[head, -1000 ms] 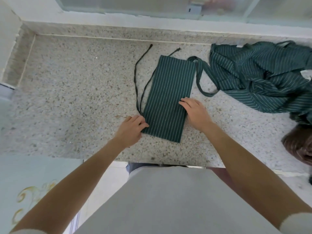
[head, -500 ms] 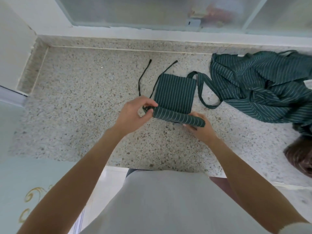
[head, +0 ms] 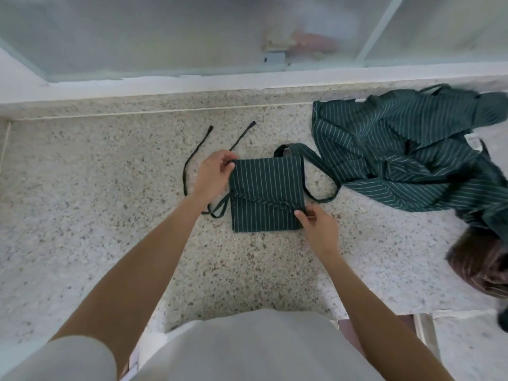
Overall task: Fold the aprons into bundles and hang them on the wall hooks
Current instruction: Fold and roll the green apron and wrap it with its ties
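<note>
Speckled terrazzo counter (head: 96, 215), grey-white with brown and dark flecks, flat and matte, bounded at the far edge by a raised stone lip and a pale sill. Frosted glass window (head: 165, 31) above the sill, translucent, with light metal framing and blurred shapes behind it. Heap of unfolded aprons (head: 406, 160), dark green cloth with thin white pinstripes, crumpled in loose folds at the far right of the counter. Brown striped cloth (head: 481, 265), bunched, at the right edge of the counter, nearer than the green heap; only partly in view. Folded apron (head: 266, 193), same green pinstriped fabric, doubled into a roughly square flat packet lying mid-counter, with a diagonal crease across its lower half. Neck loop (head: 321, 182), a flat band of matching cloth, trails from the packet's far right corner and curves round its right side on the counter. Two thin dark ties (head: 192, 160) run from the packet's left side away across the stone, limp and curved. Left hand (head: 214, 174), fingers curled, pinches the packet's far left corner. Right hand (head: 319, 224), thumb and fingers closed on the packet's right edge near the lower corner.
</note>
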{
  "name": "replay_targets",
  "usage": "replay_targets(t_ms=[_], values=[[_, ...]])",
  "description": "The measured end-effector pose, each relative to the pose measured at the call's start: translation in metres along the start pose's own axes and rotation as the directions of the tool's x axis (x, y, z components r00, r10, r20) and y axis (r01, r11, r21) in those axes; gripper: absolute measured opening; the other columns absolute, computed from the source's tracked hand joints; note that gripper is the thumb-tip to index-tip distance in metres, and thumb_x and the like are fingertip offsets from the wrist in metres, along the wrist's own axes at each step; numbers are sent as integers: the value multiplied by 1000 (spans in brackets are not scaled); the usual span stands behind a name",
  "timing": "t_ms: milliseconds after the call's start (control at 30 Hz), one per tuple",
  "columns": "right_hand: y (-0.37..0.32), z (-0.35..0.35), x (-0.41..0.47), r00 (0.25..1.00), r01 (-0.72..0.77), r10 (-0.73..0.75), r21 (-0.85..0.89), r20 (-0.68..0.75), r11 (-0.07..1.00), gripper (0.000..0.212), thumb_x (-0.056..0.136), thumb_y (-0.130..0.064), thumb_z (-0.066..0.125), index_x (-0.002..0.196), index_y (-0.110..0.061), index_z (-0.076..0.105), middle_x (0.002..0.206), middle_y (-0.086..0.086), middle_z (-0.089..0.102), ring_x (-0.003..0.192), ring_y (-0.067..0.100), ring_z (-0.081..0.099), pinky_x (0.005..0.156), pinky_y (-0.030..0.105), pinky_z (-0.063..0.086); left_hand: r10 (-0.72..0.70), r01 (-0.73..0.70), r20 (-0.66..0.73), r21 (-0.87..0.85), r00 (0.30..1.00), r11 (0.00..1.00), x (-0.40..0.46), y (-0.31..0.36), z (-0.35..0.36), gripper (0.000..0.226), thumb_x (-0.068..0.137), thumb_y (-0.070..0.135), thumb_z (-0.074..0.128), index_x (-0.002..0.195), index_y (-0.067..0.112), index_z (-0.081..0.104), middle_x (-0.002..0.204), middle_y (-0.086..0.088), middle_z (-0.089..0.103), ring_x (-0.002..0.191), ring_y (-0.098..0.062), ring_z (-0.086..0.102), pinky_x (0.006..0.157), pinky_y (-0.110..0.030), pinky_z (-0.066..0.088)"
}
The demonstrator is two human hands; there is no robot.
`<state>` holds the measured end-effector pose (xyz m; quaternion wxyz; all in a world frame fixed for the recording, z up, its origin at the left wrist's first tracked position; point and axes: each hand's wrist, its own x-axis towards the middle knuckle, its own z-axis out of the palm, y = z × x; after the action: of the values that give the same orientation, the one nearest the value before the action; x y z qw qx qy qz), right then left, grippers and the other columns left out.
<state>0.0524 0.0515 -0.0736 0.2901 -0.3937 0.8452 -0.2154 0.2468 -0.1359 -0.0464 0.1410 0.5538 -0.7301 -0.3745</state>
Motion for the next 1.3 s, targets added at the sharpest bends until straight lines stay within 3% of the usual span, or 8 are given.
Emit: replay_targets(t_ms=[200,333,500,700,933,1067,1167,1300], values=[[-6,7,-2,1000,-8,8,-11,-8,1000,26,89,-30,61,107,-12,57,86,0,62,78,21,62,55,18,38,22,-25,20,180,1000,983,18,-24,16,20,91,17,56,109,19,64,106,-3,62,91,-18,59,81,-28,47],[-1,4,-4,864,440,-491,-310,-109,843,39,90,-19,58,126,-9,48,131,14,49,116,29,48,93,37,43,266,-235,-37,363,963,902,11,-20,15,26,94,26,53,116,16,60,120,-8,52,107,-25,50,89,-37,46],[5,-13,14,632,752,-688,-498,357,432,64,88,-53,52,138,-14,42,148,11,35,141,26,25,114,46,18,603,-686,328,353,727,636,-25,-14,13,44,94,48,40,123,20,57,124,2,57,115,-18,48,100,-34,33],[1,-31,48,540,827,-541,-528,645,196,85,76,-62,60,141,-11,39,147,11,38,136,28,36,114,45,12,296,-561,499,546,814,622,-52,-42,6,94,74,82,25,146,22,27,147,2,35,133,-18,33,113,-35,18],[-3,-38,55,497,863,-599,-430,628,265,49,86,-43,57,118,-7,55,144,12,42,131,25,42,113,36,17,366,-607,486,601,794,519,-69,-58,11,106,71,79,46,149,14,15,155,-2,18,142,-17,5,114,-38,-10],[-16,-45,55,640,738,-522,-262,564,622,27,94,-30,46,113,-11,50,135,7,52,106,20,58,94,32,43,439,-627,454,472,775,620,-66,-50,16,86,81,65,45,147,13,23,151,-5,29,138,-21,29,116,-36,9],[-32,-43,63,802,495,-411,-95,433,864,18,96,-25,44,107,-12,47,80,4,62,54,10,50,49,24,38,340,-418,284,287,896,862,-57,-37,14,61,88,49,53,138,17,41,134,-4,53,117,-20,54,103,-32,34],[-47,-31,83,919,361,-317,-175,234,916,29,99,-37,41,109,-11,47,74,-2,53,61,14,48,54,30,31,-58,54,-53,-67,997,996,-49,-21,23,39,87,43,59,117,17,56,103,8,63,81,-2,61,68,-12,47]])
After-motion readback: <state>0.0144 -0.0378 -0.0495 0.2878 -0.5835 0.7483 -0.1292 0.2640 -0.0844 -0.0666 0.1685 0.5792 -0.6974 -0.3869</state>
